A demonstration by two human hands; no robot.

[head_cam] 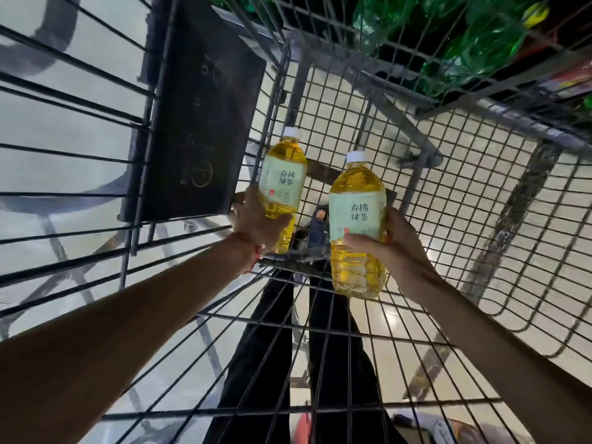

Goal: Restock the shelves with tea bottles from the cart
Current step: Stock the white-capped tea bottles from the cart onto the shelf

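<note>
The fingers (362, 241) of the right hand (405, 248) are curled tight round one tea bottle (355, 270). The left hand (256, 219) grips a second tea bottle (283, 149) the same way. Both bottles are held inside the wire cart (432, 193). I think this is the picking-up step. Next they need lifting out and carrying to a shelf. Each pale green label (357, 216) reads 春拂绿茶. Beyond the fingers, green bottles (464, 43) show through the wire.

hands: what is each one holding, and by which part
The left hand holds the left tea bottle round its lower body. The right hand holds the right tea bottle round its middle, over the label's lower edge.
</note>
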